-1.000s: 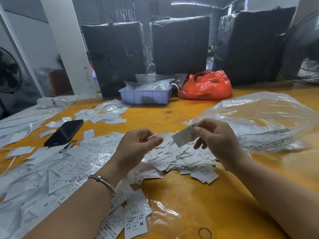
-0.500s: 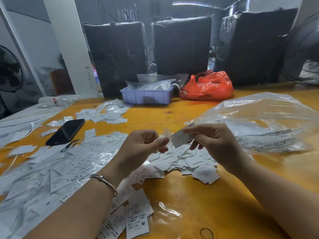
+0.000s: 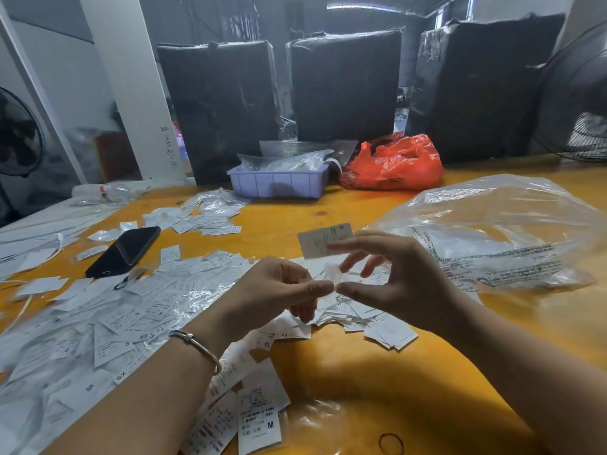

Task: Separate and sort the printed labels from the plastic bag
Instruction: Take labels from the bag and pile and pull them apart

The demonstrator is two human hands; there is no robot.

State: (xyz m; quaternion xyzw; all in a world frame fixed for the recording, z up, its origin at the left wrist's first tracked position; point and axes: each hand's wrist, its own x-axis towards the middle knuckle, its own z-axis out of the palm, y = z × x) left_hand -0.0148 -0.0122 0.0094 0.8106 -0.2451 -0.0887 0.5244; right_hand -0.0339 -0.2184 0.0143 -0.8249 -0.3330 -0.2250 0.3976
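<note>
Right hand (image 3: 404, 284) pinches a small white printed paper label (image 3: 325, 240) between its upper fingers, held above the yellow table (image 3: 410, 372) and above the left hand (image 3: 272, 290), which pinches a tiny clear plastic scrap (image 3: 332, 277) at thumb and fingertip. Right thumb nearly meets that scrap; contact unclear. Label print is motion-blurred, unreadable; big clear plastic bag (image 3: 499, 231) lies right, cut off at frame edge.

Orange table (image 3: 345, 372) — scattered labels (image 3: 108, 310), phone (image 3: 126, 246), clear bag (image 3: 492, 231)

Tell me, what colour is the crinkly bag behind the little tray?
The crinkly bag is bright orange-red. It shows in the head view, beside the lilac tray.
</note>
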